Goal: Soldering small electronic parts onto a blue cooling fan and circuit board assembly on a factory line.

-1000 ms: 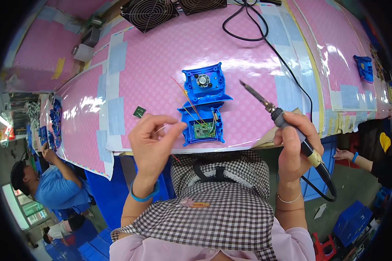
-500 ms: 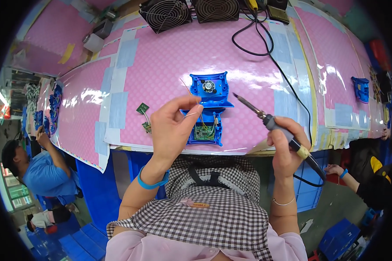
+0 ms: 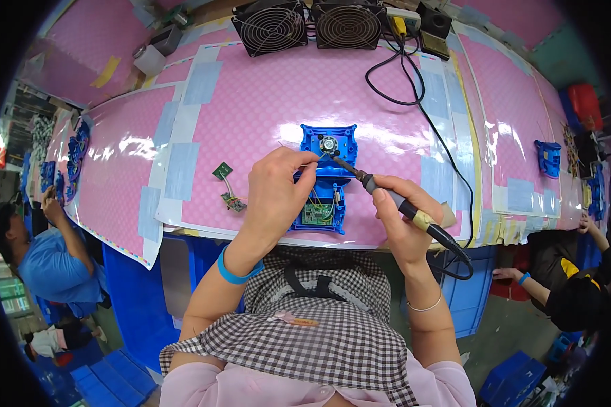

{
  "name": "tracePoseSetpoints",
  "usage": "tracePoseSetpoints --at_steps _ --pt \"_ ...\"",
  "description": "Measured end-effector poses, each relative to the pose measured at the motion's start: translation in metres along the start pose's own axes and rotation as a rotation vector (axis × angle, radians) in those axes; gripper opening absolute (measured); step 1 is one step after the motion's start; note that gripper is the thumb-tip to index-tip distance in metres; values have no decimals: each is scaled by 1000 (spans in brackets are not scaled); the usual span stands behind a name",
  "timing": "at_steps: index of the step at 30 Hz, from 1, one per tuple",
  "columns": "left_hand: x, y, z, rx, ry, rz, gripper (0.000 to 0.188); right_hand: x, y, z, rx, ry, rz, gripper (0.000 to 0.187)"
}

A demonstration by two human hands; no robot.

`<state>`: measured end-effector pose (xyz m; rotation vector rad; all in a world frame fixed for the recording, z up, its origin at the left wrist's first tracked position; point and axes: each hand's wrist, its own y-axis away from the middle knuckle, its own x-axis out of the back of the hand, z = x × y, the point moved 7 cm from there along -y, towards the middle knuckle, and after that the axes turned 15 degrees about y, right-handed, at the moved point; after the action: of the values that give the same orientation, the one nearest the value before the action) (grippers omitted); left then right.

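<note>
My right hand (image 3: 407, 210) grips a soldering iron (image 3: 394, 199) with a dark handle and yellow tape near its cord end. The iron's tip reaches the lower edge of a small round speaker (image 3: 328, 144), set in the upper half of an open blue plastic housing (image 3: 349, 136). Thumb and forefinger of my left hand (image 3: 275, 186) pinch a thin wire just left of the tip; whether it is solder or a lead, I cannot tell. A green circuit board (image 3: 316, 211) with thin wires lies in the lower housing half (image 3: 339, 225), partly behind my left hand.
Left of the housing lie two small wired circuit boards (image 3: 223, 171). Two black fans (image 3: 270, 27) stand at the back, near an iron stand (image 3: 434, 27). The iron's black cord (image 3: 448, 149) loops across the right side. Co-workers sit at left and right.
My right hand has brought the iron left, its tip now down at the speaker. My left hand has shifted slightly right, its pinched wire now close to the tip.
</note>
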<state>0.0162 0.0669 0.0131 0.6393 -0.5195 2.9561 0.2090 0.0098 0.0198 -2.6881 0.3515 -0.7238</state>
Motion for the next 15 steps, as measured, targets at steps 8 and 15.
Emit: tracePoseSetpoints --at_steps 8,15 --pt "0 -1 3 18 9 -7 13 -5 -3 2 -9 19 -5 16" --pt "-1 -1 2 30 -9 -11 13 1 -4 -5 -14 28 2 16"
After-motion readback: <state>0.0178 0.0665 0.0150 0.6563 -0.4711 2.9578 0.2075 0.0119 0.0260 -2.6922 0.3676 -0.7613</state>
